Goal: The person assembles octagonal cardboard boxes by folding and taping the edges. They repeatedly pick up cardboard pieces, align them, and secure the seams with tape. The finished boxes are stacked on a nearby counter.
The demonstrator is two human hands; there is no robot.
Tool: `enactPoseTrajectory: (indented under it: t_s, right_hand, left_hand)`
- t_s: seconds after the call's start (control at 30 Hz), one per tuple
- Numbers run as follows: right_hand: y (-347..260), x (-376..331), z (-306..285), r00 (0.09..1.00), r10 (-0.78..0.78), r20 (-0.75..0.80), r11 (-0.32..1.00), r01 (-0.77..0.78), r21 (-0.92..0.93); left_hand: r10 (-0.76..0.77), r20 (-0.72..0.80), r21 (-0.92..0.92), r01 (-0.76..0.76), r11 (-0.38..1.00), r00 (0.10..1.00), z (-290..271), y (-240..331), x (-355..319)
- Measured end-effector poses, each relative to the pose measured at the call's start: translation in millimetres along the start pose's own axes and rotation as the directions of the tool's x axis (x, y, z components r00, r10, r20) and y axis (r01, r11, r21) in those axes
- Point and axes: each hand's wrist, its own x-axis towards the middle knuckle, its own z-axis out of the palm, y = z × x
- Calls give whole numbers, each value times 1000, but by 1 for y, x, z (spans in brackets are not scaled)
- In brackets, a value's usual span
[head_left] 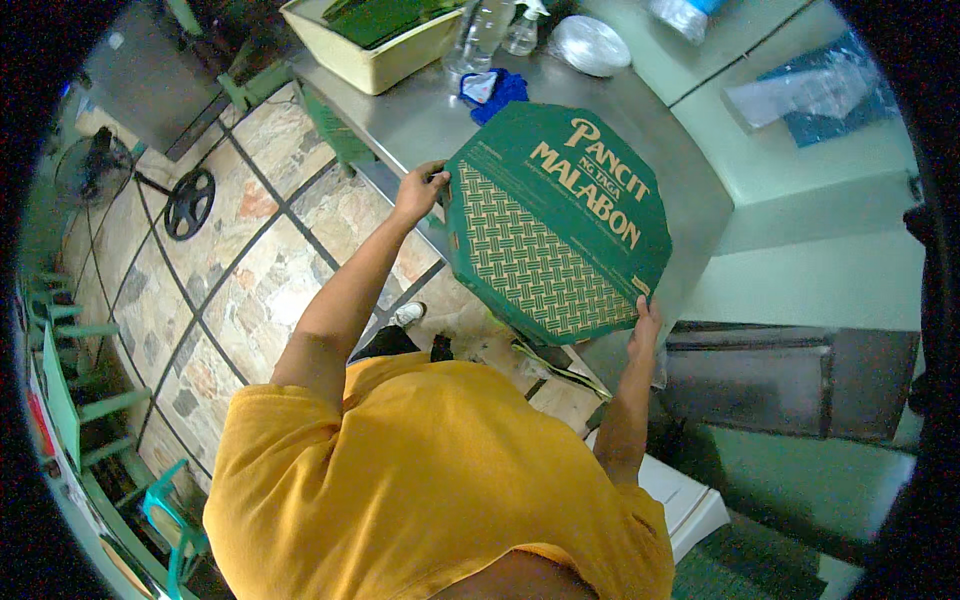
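Note:
Between my hands is a green octagonal cardboard food box, with tan lettering and a woven pattern printed on its lid. It lies over the near part of a metal table, and its near edge reaches past the table's edge. My left hand grips the box's left corner, thumb and fingers closed at the edge. At the lower right corner my right hand holds the rim, with the thumb on top and the other fingers mostly hidden. The lid is down, so the inside of the box cannot be seen.
Behind the box, the metal table carries a blue cloth, a cream tub with green leaves, a spray bottle and a stack of clear plastic lids. A fan stands on the tiled floor at left.

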Motion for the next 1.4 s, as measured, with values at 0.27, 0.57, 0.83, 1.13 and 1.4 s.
enactPoseTrajectory:
  t_s: [0.27,0.57,0.83,1.13,1.4]
  right_hand:
    - [0,1,-6,1000,16,9,999,-16,33]
    - [-16,21,3,904,-287,-317,956,251,-150]
    - [-163,-22,167,690,-721,-59,689,724,37]
    - [-129,-249,416,323,-587,742,804,342,487]
    - [-50,-596,522,-424,-158,892,891,327,314]
  left_hand:
    - [-7,26,-52,8,999,1000,9,-17,12]
    - [71,-207,50,-62,997,976,-13,-40,-4]
    - [-467,-95,474,452,756,879,-150,-255,-235]
    - [-774,-632,-584,639,500,28,-221,-202,-616]
    - [-706,-477,-863,431,264,-523,-165,-170,-822]
